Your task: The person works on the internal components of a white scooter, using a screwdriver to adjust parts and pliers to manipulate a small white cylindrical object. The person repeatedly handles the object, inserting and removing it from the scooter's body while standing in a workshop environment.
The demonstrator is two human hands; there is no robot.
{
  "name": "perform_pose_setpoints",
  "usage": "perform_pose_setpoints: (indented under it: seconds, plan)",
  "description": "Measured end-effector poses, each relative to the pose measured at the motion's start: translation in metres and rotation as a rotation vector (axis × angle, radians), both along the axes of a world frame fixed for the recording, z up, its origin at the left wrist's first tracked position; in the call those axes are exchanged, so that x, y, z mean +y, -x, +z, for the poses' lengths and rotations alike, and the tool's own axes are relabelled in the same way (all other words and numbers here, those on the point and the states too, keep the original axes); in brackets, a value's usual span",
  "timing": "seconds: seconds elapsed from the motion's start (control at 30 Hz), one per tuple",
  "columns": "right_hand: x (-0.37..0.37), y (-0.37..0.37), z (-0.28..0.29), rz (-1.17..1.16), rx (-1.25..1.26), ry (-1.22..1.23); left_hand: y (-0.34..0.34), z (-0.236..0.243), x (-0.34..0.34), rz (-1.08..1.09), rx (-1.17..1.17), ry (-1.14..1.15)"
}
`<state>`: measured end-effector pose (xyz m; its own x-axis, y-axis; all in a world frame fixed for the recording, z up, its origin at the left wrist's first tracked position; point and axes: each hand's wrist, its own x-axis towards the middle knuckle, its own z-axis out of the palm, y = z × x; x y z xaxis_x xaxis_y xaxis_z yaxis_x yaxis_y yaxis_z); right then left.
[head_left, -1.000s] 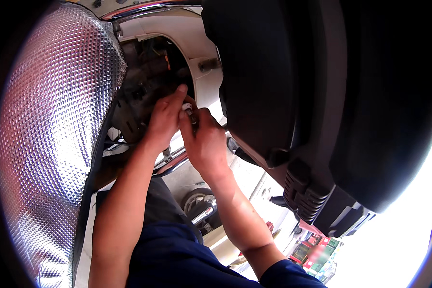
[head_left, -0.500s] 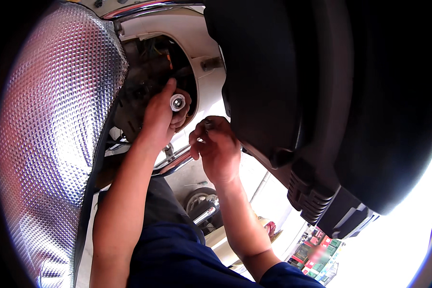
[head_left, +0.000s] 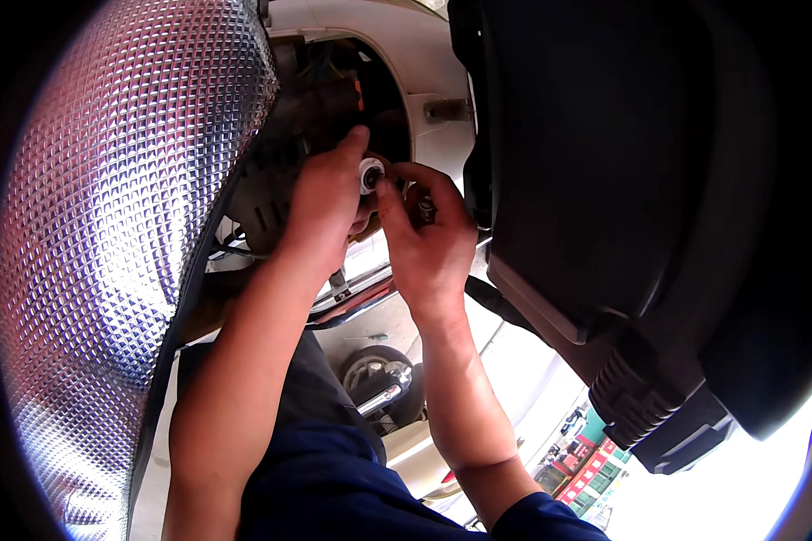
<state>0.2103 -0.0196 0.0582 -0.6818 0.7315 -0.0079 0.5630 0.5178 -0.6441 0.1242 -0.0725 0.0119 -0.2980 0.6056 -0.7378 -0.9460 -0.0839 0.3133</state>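
My left hand (head_left: 325,203) is closed around a white round tubular piece (head_left: 364,169), with its open end turned up toward me. Its thumb points away along the piece's side. My right hand (head_left: 435,243) is brought up against that end, thumb and forefinger pinched at the dark opening; whatever lies between those fingertips is too small to make out. A small shiny metal part (head_left: 427,209) shows in the curl of the right hand's other fingers. Both hands are just in front of a dark opening with wires (head_left: 334,77) in a cream-white body panel (head_left: 433,54).
A silver quilted foil surface (head_left: 126,225) fills the left side. Large black plastic housing (head_left: 586,180) overhangs the right, close to my right hand. Below are a chrome bar (head_left: 347,311), a small wheel (head_left: 370,370) on the pale floor, and a red-and-green display (head_left: 586,469) farther off.
My right hand has moved up and in, from apart to touching the end of the white tubular piece. The whole view has shifted, with the surroundings sitting farther right.
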Motion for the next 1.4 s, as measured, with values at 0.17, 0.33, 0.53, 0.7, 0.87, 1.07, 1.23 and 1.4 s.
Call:
perform_pose_setpoints:
  seconds: [0.17,0.33,0.53,0.7,0.87,1.07,1.23,1.4]
  plan:
    - [0.003,0.001,-0.012,0.133,0.070,-0.213,-0.003,-0.002,0.001,0.029,0.098,0.010]
    - [0.000,0.003,-0.011,0.190,-0.009,-0.335,-0.005,-0.002,0.001,0.037,0.106,0.000]
    - [0.004,0.002,-0.008,-0.028,0.067,0.277,-0.005,0.003,-0.003,0.070,0.018,-0.028]
    - [0.012,0.004,-0.003,0.012,0.025,0.359,-0.003,0.000,-0.014,-0.011,0.092,-0.041]
    - [0.022,0.005,-0.003,0.047,0.092,0.524,-0.007,0.007,-0.026,0.036,0.340,-0.204]
    - [0.019,0.013,-0.005,-0.023,0.208,0.749,-0.005,-0.005,-0.035,-0.023,0.516,-0.282]
    - [0.024,0.017,-0.005,-0.058,0.222,0.918,-0.007,-0.016,-0.038,0.003,0.439,-0.376]
    - [0.027,0.017,-0.003,-0.099,0.231,1.069,-0.011,-0.019,-0.038,0.038,0.465,-0.362]
